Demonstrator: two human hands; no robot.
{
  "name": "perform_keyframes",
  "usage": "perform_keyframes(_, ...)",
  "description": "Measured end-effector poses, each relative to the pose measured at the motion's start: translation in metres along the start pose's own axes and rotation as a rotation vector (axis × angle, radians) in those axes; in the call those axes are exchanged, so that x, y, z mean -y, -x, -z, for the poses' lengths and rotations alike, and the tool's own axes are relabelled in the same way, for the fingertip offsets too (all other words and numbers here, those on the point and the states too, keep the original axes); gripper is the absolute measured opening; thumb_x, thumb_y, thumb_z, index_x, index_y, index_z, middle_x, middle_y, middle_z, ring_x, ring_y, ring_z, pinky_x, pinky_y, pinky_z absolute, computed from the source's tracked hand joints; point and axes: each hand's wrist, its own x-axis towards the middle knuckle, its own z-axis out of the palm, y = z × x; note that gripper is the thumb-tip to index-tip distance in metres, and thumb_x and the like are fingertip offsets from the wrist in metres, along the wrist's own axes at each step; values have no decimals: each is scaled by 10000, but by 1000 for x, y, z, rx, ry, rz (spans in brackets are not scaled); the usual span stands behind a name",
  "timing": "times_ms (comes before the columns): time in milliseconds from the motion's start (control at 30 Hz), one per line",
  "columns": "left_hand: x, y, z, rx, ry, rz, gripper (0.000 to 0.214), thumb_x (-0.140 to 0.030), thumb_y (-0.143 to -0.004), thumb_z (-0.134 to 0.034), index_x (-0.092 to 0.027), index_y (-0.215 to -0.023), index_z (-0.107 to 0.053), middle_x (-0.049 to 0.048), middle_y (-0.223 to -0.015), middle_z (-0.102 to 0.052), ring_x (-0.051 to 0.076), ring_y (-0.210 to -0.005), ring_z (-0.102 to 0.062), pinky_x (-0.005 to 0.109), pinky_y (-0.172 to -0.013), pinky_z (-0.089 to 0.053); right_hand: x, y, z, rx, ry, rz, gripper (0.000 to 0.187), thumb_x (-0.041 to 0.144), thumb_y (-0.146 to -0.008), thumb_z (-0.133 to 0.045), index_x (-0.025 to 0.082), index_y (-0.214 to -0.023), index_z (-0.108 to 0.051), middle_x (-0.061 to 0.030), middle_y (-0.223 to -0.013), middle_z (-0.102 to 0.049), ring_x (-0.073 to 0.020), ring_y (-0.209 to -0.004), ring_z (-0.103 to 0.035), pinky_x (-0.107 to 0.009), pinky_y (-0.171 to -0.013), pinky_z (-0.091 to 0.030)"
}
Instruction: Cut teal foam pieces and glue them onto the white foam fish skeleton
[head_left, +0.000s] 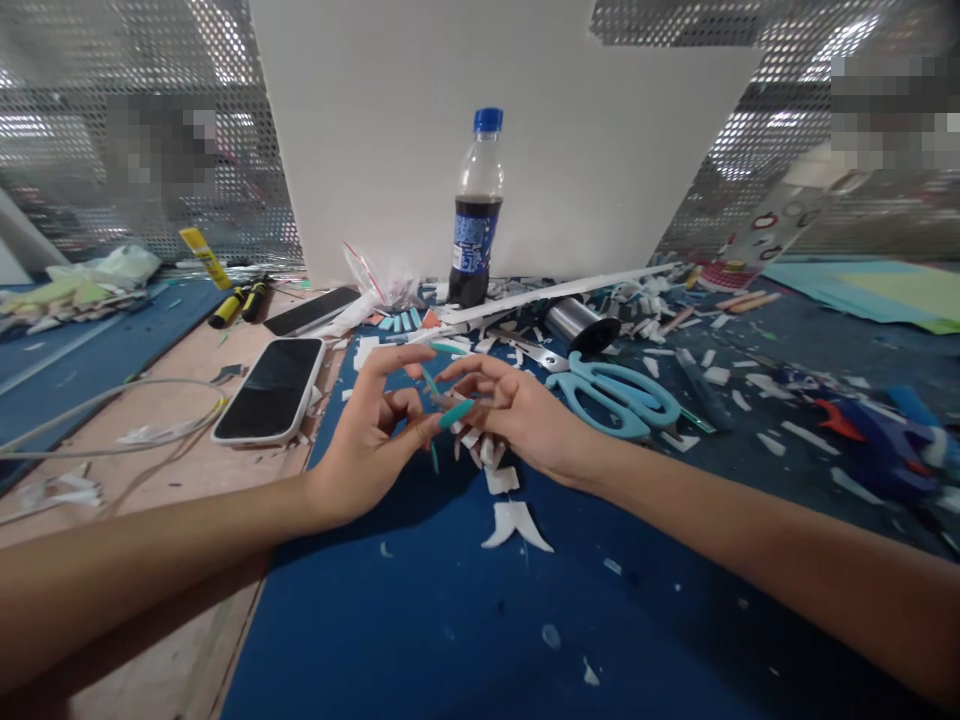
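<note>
My left hand (pixel 379 440) is curled, its long teal nails pointing to the right. Its thumb meets the curled fingers beside the right hand; anything thin between them is too small to make out. My right hand (pixel 525 415) is closed, fingertips pinched on the upper end of a strand of small white pieces (pixel 491 452). From there the strand runs down onto the blue mat (pixel 420 600), past a squarish white piece (pixel 502 480). A forked, tail-shaped white piece (pixel 517 527) lies at its lower end. The fingers hide the upper pieces.
Light-blue-handled scissors (pixel 615 395) and a spool of thin wire or thread (pixel 581 325) lie close beyond my right hand. A dark drink bottle (pixel 474 240) stands behind. Left is a phone (pixel 270 390); right, a blue glue gun (pixel 885 440). White scraps litter the mat.
</note>
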Motion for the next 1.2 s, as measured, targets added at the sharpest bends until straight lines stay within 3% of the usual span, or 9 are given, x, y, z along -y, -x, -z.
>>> perform_keyframes(100,0,-2,-1,-27,38,81,456,-126,-769,-611,-303,-1108,-362,-21,-987,-361,-11,-536,-456,158,-485,-492,-2,-2,4,6,28,157,287,230,-758,-660,226,-1014,-529,-9,-923,-575,-79,-662,-606,-183,-530,-548)
perform_keyframes(233,1,-7,-2,-82,79,220,496,-109,-703,-666,-253,-1054,-347,-25,-982,-358,-18,-527,-479,151,-461,-494,-1,-4,10,52,24,236,452,229,-755,-667,286,-1144,-444,-15,-972,-570,-99,-686,-613,-205,-508,-565)
perform_keyframes(400,3,-9,-1,-124,144,200,518,-96,-666,-693,-258,-1005,-337,-32,-994,-374,-27,-491,-485,150,-444,-495,8,-2,12,125,-65,187,590,185,-751,-668,341,-1226,-355,23,-902,-543,-60,-532,-578,-193,-437,-539)
perform_keyframes(700,3,-4,0,-41,178,72,516,-91,-683,-691,-303,-1027,-371,-26,-1045,-391,-17,-515,-504,140,-442,-512,18,-2,19,320,-346,74,644,236,-753,-676,366,-1292,-348,30,-992,-575,-6,-475,-511,-111,-341,-362)
perform_keyframes(933,3,-3,0,49,158,-6,462,-45,-709,-650,-282,-1004,-386,-43,-971,-398,-3,-564,-552,154,-522,-537,20,0,15,227,-301,65,452,175,-783,-636,287,-1185,-463,61,-752,-602,-32,-498,-545,-123,-418,-427)
perform_keyframes(1200,6,-3,1,161,204,96,443,-82,-783,-599,-296,-1076,-344,-47,-895,-532,59,-660,-633,224,-639,-573,17,-6,17,27,-118,13,230,230,-743,-676,181,-965,-635,43,-626,-609,-48,-473,-552,-160,-427,-454)
